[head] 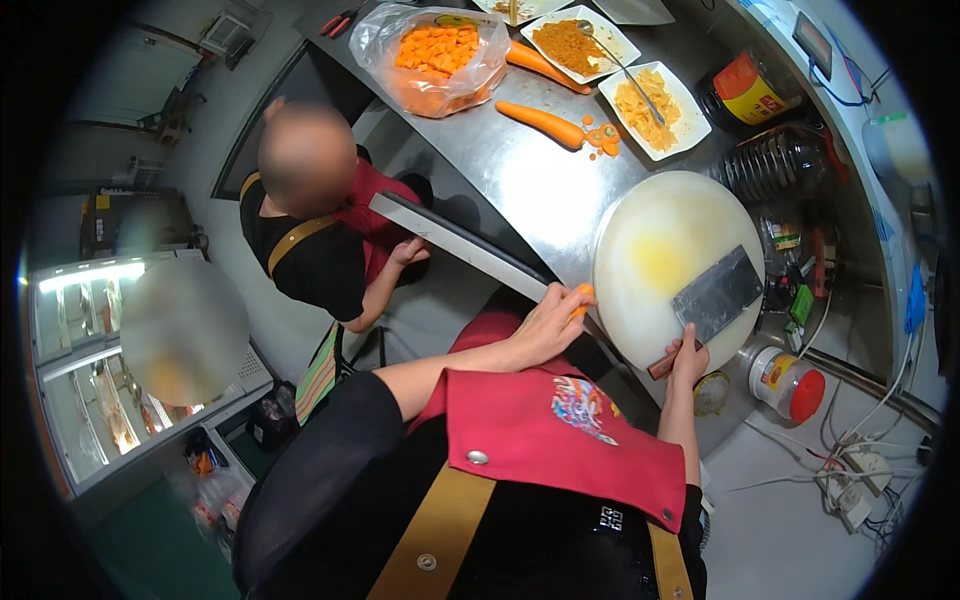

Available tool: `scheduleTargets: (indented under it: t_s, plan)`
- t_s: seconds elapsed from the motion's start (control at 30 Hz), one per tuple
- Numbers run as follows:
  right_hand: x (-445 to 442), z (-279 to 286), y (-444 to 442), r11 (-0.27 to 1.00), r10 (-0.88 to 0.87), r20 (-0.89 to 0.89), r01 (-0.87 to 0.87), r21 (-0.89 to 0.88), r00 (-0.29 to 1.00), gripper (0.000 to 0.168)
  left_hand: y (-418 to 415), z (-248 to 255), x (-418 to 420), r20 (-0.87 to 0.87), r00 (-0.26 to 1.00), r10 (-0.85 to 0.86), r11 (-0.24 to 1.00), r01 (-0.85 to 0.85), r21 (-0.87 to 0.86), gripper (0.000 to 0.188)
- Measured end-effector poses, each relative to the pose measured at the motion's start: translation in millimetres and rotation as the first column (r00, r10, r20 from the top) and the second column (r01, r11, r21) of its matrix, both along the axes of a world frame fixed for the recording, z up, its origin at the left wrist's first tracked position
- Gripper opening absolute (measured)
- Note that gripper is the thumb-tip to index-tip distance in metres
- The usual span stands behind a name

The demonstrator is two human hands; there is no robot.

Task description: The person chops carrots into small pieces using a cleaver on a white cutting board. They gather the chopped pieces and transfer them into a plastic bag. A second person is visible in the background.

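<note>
My left hand (pixel 551 328) is closed around a small orange piece of carrot (pixel 581 301), just off the left rim of a round cutting board (pixel 630 225). In my right hand (pixel 687 358) is the wooden handle of a cleaver. The wide, dark cleaver blade (pixel 718 294) lies over the lower right of the board, looking flat against it. A yellow stain marks the board's middle. Above the board, a peeled carrot (pixel 541 124) rests on the steel worktop (pixel 517 169), with carrot slices (pixel 602 139) by its thick end.
A plastic bag of diced carrot (pixel 439 52) stands near another carrot (pixel 547 66). Square dishes of minced food (pixel 570 45) and yellow slices (pixel 649 109) hold spoons. Bottles (pixel 780 161) and a red-lidded jar (pixel 784 382) line the right. A co-worker (pixel 315 247) is beside a long panel (pixel 465 244).
</note>
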State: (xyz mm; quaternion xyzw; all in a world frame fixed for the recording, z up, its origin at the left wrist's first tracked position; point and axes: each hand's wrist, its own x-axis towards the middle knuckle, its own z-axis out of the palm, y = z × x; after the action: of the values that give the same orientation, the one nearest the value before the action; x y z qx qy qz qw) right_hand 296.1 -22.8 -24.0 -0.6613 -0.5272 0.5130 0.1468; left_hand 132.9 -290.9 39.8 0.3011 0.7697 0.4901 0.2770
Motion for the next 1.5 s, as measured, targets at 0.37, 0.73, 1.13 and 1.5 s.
scheduleTargets:
  t_s: [0.37, 0.73, 1.13, 1.5]
  plan:
    - [11.7, -31.5, 7.7, 0.989, 0.041, 0.025, -0.044, 0.141, 0.999, 0.041, -32.4, 1.9, 30.5, 0.035, 0.998, -0.052, 0.999, 0.052, -0.01, 0.041]
    - [7.8, -5.0, -3.5, 0.998, -0.057, -0.137, 0.059, 0.008, 0.989, 0.03, 117.0, -52.4, -18.2, -0.114, 0.973, -0.201, 0.978, 0.206, 0.038, 0.065]
    - [28.0, 18.5, -12.8, 0.993, -0.106, -0.396, 0.077, -0.089, 0.912, 0.022, 141.8, -80.8, -37.2, -0.219, 0.966, -0.139, 0.98, 0.165, 0.107, 0.046]
    - [2.7, 115.2, -42.4, 0.966, 0.161, -0.416, -0.056, 0.253, 0.895, 0.021, 143.1, -83.5, -56.5, -0.488, 0.845, -0.218, 0.894, 0.373, 0.248, 0.025]
